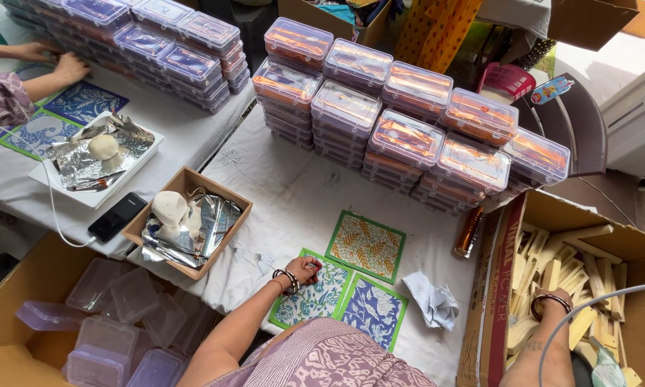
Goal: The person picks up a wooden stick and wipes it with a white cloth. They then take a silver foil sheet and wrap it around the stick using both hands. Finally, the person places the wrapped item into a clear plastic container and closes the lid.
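head view: the left hand (306, 269) rests on a blue-and-white patterned card (314, 296) with a green border, fingers curled down and pinching at its upper corner — holding the card's edge as far as i can tell, not spread wide. that card lies flat on the white cloth (293, 193), just beside a second blue card (373, 311) and touching-close to an orange leaf-patterned card (366, 246) above it. the right hand (554, 301) reaches into a cardboard box (494, 287) of pale wooden sticks (577, 276); its fingers dip among the sticks and i cannot tell whether they grip one or are loose.

judging from this, the step in hand looks like pairing a card with a stick from the box. the next move would call for lifting one stick clear without dragging its neighbours, while the left keeps the card from sliding on the cloth.

hard to make out: the right fingertips are buried in the sticks, and a pale cable crosses the wrist. the contents of the stacked clear boxes (408, 136) show only as orange blurs through the lids. a crumpled cloth (431, 301) lies beside the cards, a copper-coloured roll (468, 233) stands by the box wall — what it is stays unclear. another person's hands (53, 61) work at the far table, cut off by the frame. a tray of foil (190, 222) with white lumps sits to the left.
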